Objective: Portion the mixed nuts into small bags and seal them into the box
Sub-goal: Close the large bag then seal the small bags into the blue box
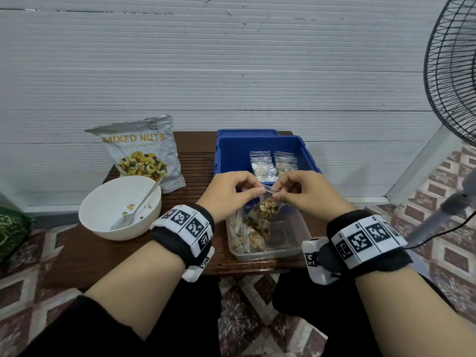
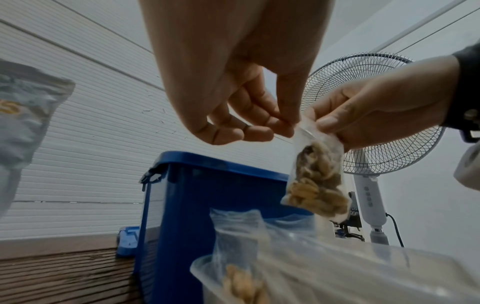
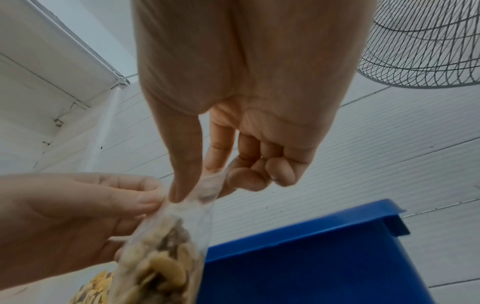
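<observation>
Small bag (image 1: pixel 268 206) hangs pinched between both hands.

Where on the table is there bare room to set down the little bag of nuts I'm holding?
Bare wood shows between the white bowl and the clear tray, under your left hand, and along the near table edge in front of the bowl. The blue box floor has free space left of its packed bags. The clear tray's left half is crowded.
</observation>
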Tool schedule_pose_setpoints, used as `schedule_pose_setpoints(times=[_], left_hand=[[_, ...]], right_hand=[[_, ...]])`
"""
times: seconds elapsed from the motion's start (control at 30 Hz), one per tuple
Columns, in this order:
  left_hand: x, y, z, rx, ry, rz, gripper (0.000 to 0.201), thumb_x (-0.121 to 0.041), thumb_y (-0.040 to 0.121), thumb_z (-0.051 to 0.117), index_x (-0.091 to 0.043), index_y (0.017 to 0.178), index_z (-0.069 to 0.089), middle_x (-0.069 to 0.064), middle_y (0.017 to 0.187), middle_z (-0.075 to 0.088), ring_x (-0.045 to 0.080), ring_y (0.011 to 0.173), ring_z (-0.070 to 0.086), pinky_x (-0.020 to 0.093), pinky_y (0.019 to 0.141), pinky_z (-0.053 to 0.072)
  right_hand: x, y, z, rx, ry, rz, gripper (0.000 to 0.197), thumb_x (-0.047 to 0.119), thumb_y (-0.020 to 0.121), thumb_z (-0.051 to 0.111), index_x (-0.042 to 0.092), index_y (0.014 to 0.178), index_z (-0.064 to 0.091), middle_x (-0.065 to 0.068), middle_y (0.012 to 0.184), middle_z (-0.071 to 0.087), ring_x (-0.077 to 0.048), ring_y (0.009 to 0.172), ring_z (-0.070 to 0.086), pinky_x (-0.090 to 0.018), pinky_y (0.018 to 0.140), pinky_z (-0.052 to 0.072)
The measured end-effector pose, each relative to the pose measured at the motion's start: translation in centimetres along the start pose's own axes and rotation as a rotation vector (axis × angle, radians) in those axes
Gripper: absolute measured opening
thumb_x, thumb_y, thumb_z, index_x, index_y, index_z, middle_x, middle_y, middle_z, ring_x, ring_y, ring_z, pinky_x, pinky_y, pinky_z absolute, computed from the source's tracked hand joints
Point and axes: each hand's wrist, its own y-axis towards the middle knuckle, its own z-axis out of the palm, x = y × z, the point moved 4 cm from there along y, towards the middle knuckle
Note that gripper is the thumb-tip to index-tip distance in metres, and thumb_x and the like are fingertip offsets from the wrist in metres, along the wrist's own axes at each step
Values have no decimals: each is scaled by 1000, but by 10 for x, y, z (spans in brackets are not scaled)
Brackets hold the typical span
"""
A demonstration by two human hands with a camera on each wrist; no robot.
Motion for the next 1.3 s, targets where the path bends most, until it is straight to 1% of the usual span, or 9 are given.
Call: schedule_pose_setpoints(times=[0.1, 0.27, 0.43, 0.6, 0.7, 0.8, 1.07, 1.17, 1.3], left_hand=[[1, 0, -5, -11, 28, 9, 6, -20, 86, 69, -25, 82, 67, -11, 79, 65, -1, 73, 55, 7, 67, 40], [3, 1, -4, 3, 26, -12, 4, -21, 87, 68, -23, 85, 66, -9, 80, 62, 2, 71, 53, 7, 65, 40], [-1, 3, -7, -26, 51, 23, 5, -22, 87, 69, -25, 85, 65, 0, 86, 65, 12, 79, 57, 9, 69, 42], [-1, 6, -12, -57, 46, 71, 20, -19, 86, 69, -34, 78, 59, -1, 84, 63, 4, 74, 52, 9, 69, 40], [1, 7, -11, -45, 29, 71, 17, -22, 85, 71, -35, 78, 61, 2, 87, 64, 7, 76, 54, 14, 71, 43], [2, 9, -11, -49, 20, 54, 11, -31, 82, 73, -36, 80, 63, -3, 90, 63, 5, 77, 54, 14, 73, 45], [4, 12, -11, -43, 62, 75, 11, -22, 87, 67, -29, 83, 61, -7, 85, 59, 2, 74, 50, 11, 72, 40], [4, 13, -10, -34, 65, 80, 16, -21, 88, 67, -33, 80, 59, -10, 84, 57, 2, 75, 50, 12, 73, 40], [3, 12, -7, -9, 28, 63, 6, -26, 87, 68, -30, 86, 63, -3, 88, 62, 7, 79, 53, 17, 75, 44]], right_hand=[[-3, 2, 0, -14, 47, 14, 16, 6, 85, 68, 22, 84, 67, 7, 74, 65, 4, 63, 58, -10, 64, 45], [0, 5, 3, -86, 74, -5, 22, -1, 84, 66, 21, 82, 64, 7, 73, 63, 6, 61, 56, -6, 62, 44], [2, 8, 1, -117, 102, -56, 27, 5, 82, 71, 30, 80, 61, 9, 74, 62, 7, 63, 56, -8, 64, 45], [-2, 7, -1, -162, 42, -48, 18, 20, 80, 75, 28, 74, 61, 14, 70, 59, 9, 61, 52, -8, 60, 41], [0, 8, -1, -168, -25, -51, 18, 20, 84, 72, 25, 73, 58, 15, 69, 56, 4, 61, 51, -5, 60, 38], [1, 10, 2, -139, -60, -64, 17, 19, 88, 67, 23, 75, 56, 13, 70, 54, 1, 64, 48, -5, 59, 37], [3, 8, 4, -92, 62, -72, 13, 22, 85, 71, 26, 78, 60, 11, 72, 59, 6, 61, 52, -8, 60, 40], [5, 8, 2, -117, 17, -110, 12, 18, 86, 69, 22, 77, 61, 13, 68, 56, 8, 61, 50, -7, 59, 37], [4, 9, 3, -131, -58, -118, 15, 14, 90, 63, 20, 77, 58, 12, 70, 55, 0, 64, 49, -6, 59, 35]])
